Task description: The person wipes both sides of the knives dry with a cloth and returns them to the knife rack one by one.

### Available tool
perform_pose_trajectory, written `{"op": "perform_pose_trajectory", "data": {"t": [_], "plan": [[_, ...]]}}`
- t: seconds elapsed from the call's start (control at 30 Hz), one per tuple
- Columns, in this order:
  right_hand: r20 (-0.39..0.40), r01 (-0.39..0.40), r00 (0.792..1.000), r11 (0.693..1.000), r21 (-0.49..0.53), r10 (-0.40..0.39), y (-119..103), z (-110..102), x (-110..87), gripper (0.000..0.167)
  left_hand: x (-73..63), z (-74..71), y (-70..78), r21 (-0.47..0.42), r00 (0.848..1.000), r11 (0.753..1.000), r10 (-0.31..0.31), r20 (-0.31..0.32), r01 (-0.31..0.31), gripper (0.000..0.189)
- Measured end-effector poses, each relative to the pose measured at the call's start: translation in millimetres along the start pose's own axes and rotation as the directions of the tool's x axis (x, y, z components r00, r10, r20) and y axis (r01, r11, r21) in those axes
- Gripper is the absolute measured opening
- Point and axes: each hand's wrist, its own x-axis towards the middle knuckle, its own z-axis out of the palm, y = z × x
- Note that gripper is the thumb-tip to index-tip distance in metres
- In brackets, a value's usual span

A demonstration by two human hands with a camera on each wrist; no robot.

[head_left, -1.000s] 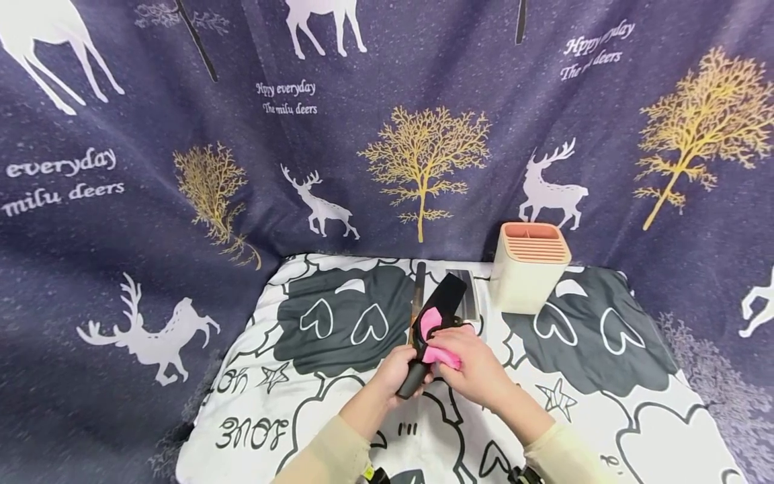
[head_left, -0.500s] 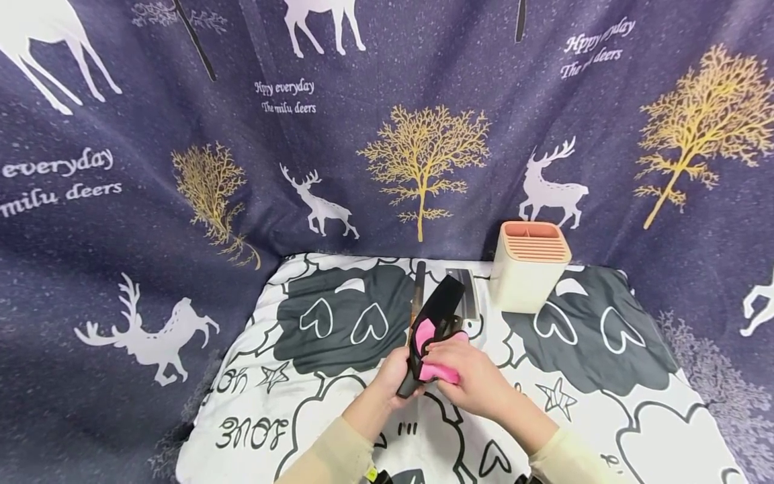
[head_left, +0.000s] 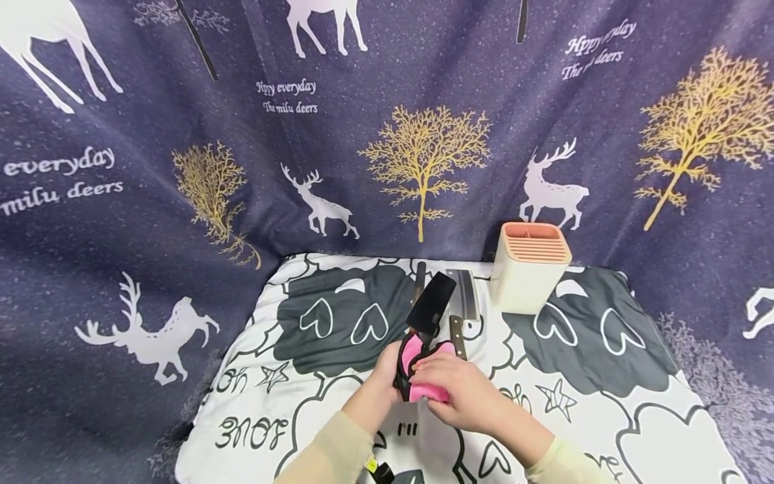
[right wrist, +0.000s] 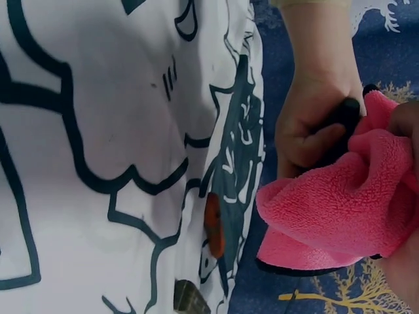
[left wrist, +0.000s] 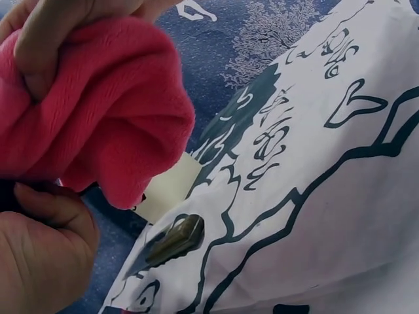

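A black-bladed knife (head_left: 433, 301) is held up over the bedspread, its blade pointing away. My left hand (head_left: 385, 376) grips its black handle (right wrist: 342, 129), seen beside the fingers in the right wrist view. A pink cloth (head_left: 428, 392) with black edging wraps the lower part of the knife. My right hand (head_left: 462, 393) pinches this cloth against the knife, its fingers bunching the fabric. In the left wrist view, folds of the cloth hide much of the knife, with the right-hand fingers above and the left hand (left wrist: 46, 252) below.
A cleaver (head_left: 464, 296) with a brown riveted handle (head_left: 457, 336) lies behind the hands. Left of it lies a narrow dark knife (head_left: 420, 274), partly covered by the held one. A cream knife block (head_left: 525, 282) with an orange slotted top stands at back right, before a deer-print curtain (head_left: 387, 168).
The cloth and right hand have slid down from the blade towards the handle, uncovering more black blade. The knife has shifted slightly left, and the cleaver's brown handle now shows.
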Motion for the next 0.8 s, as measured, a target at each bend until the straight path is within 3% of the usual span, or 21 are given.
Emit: {"op": "perform_pose_trajectory", "data": {"t": [0.1, 0.3, 0.4, 0.47, 0.53, 0.6, 0.67, 0.73, 0.8], "plan": [[0.01, 0.011, 1.0, 0.999, 0.039, -0.011, -3.5, 0.8, 0.9, 0.038, -0.6, -2.2, 3.9, 0.041, 1.0, 0.999, 0.001, -0.03, 0.0, 0.043], [0.006, 0.031, 0.999, 0.982, 0.187, -0.033, -6.7, 3.3, -1.4, 0.04, 3.0, -8.4, 11.9, 0.057, 0.991, 0.997, 0.053, -0.126, -0.046, 0.021], [0.005, -0.018, 1.0, 0.964, 0.266, 0.018, -4.3, 1.1, -7.4, 0.041, 5.4, -11.0, 17.6, 0.028, 0.987, 0.996, 0.088, -0.137, -0.085, 0.018], [0.006, -0.111, 0.993, 0.938, 0.329, 0.115, 0.1, -3.8, -11.8, 0.041, 4.8, -12.9, 20.6, 0.044, 0.981, 0.993, 0.115, -0.153, -0.11, 0.019], [0.025, -0.259, 0.962, 0.882, 0.394, 0.271, 5.7, -12.0, -14.8, 0.042, 1.6, -13.8, 22.7, 0.087, 0.979, 0.989, 0.129, -0.158, -0.116, 0.024], [0.047, -0.407, 0.901, 0.804, 0.432, 0.431, 11.0, -22.2, -15.0, 0.042, -2.7, -13.6, 23.1, 0.164, 0.978, 0.979, 0.143, -0.155, -0.117, 0.033], [0.027, -0.499, 0.843, 0.764, 0.409, 0.537, 16.1, -30.8, -11.3, 0.042, -6.6, -11.7, 22.3, 0.236, 0.977, 0.964, 0.158, -0.144, -0.121, 0.038], [-0.016, -0.544, 0.81, 0.762, 0.352, 0.586, 19.0, -34.2, -5.0, 0.04, -9.1, -8.4, 19.9, 0.29, 0.977, 0.949, 0.169, -0.13, -0.126, 0.039], [-0.087, -0.519, 0.825, 0.81, 0.273, 0.558, 19.2, -30.2, 2.3, 0.039, -10.0, -3.8, 16.9, 0.312, 0.977, 0.941, 0.176, -0.124, -0.13, 0.036]]}}
